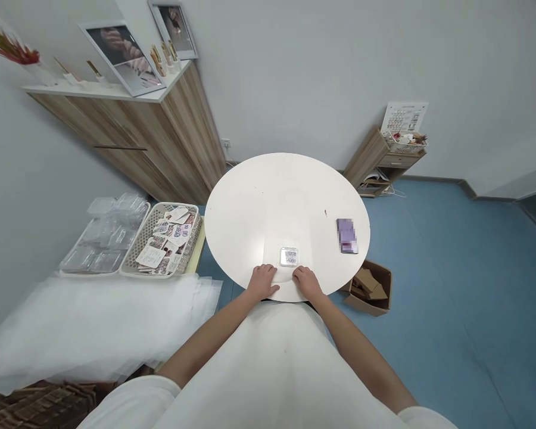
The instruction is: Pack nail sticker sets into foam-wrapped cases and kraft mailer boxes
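A small clear plastic case [289,257] with rows of little purplish pieces lies on the white table, just beyond my hands. Beneath it spreads a thin, see-through white sheet or bag [282,275], whose curved near edge runs between my hands. My left hand [262,282] rests flat at the left side of this sheet, thumb apart from the fingers. On the other side, my right hand [308,283] has its fingers curled together at the sheet's edge, seemingly pinching it. The fingertips are partly hidden.
The round white table [236,202] carries a blurred purple item [347,236] at right. A cardboard box [379,307] stands on the floor below. At left are a basket of cards [192,241], clear cases [111,232] and a pile of white translucent sheets [116,322].
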`<state>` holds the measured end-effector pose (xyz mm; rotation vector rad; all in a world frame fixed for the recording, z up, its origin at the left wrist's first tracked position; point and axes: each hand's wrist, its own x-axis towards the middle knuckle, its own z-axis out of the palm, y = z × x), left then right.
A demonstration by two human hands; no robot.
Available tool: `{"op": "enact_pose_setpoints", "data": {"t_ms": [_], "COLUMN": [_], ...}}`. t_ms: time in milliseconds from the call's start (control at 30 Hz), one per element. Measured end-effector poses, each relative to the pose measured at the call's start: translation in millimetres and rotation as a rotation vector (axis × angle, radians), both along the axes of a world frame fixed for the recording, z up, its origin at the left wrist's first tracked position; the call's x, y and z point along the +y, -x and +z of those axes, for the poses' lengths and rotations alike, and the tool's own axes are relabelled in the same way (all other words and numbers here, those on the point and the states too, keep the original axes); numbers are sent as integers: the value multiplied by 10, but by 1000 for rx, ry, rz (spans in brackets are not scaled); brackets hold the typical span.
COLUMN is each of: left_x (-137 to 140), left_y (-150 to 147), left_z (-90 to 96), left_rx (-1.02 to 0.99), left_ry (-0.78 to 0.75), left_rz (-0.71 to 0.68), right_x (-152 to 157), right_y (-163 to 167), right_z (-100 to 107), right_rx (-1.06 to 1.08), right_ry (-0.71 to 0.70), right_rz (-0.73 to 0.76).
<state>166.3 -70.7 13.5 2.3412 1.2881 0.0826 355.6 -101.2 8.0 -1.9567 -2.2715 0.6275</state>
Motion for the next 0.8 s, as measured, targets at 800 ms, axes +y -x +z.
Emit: {"op": "enact_pose_setpoints", "data": {"t_ms": [800], "left_x": [436], "left_y": [156], "left_z": [6], "left_rx": [-134], "left_ry": [249], "left_rz": [335], "right_x": [189], "right_y": [-312], "right_z": [10], "right_rx": [188], "right_ry": [115], "right_rz": [-454]}}
